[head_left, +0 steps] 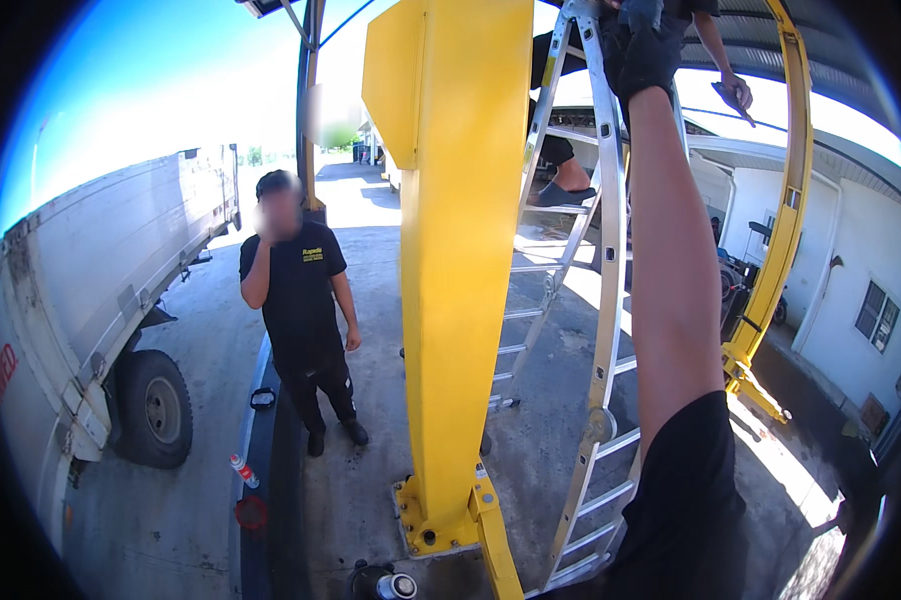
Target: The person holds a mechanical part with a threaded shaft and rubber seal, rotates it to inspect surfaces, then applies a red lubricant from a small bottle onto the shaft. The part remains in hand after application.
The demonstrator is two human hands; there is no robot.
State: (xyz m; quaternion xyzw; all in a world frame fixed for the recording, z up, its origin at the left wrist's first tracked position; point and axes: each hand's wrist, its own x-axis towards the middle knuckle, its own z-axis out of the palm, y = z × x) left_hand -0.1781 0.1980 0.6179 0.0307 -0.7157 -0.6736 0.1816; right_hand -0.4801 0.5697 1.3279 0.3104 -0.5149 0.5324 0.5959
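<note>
Stepladder (610, 270) stands spread beside the yellow column (461, 280) with a co-worker's foot (572, 177) on it, so we judge setup done and overhead work unfinished, our gloved right hand (654, 50) near its top, closure and grip indeterminable.

Black T-shirt (301, 300) left of the yellow column (461, 250) is carrying yellow lettering (314, 254) on the chest: larger top line, smaller lines sitting below. Pale truck body (101, 255) at far left is showing big red capitals (7, 372), running into the dark lens rim. Markings on the red-and-white container (244, 471) on the ground are coming out too small to read.
</note>
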